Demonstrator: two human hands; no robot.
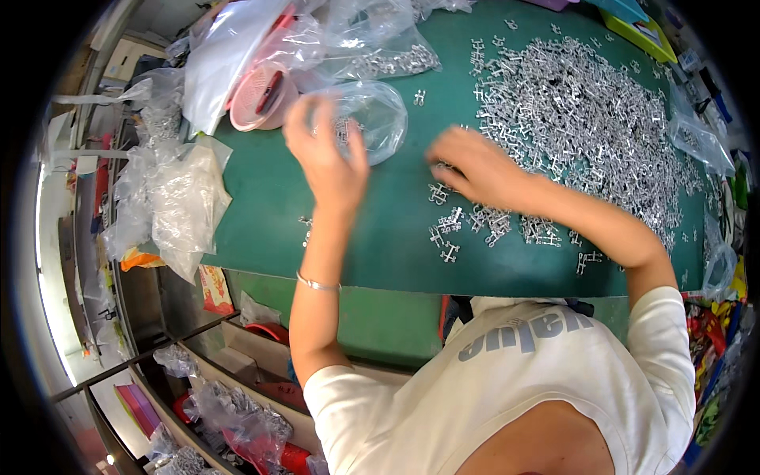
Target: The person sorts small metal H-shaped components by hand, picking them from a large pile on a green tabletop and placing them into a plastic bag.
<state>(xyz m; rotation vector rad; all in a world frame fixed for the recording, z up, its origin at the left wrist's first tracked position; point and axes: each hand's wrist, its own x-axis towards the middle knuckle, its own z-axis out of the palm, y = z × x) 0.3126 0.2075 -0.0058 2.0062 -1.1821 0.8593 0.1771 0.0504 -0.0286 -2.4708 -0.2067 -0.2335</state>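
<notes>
My left hand (331, 162), slightly blurred, is raised at the near side of a clear plastic bag (388, 119). Its fingers are spread apart with nothing seen between them. A few small silver metal pieces (344, 129) show through the bag. To the right, my right hand (479, 166) is low over the green tabletop at the left edge of a large heap of small silver metal clips (578, 111). Its fingers are curled in, and what they hold, if anything, is hidden. Loose clips (450, 222) lie just nearer than this hand.
A pink basket (252, 99) with a red-and-black tool (270, 91) stands at the back left, beside filled clear bags (388, 59). White plastic bags (190, 194) hang at the table's left edge. A yellow-green tray (641, 36) stands far right. Open drawers (237, 356) lie below.
</notes>
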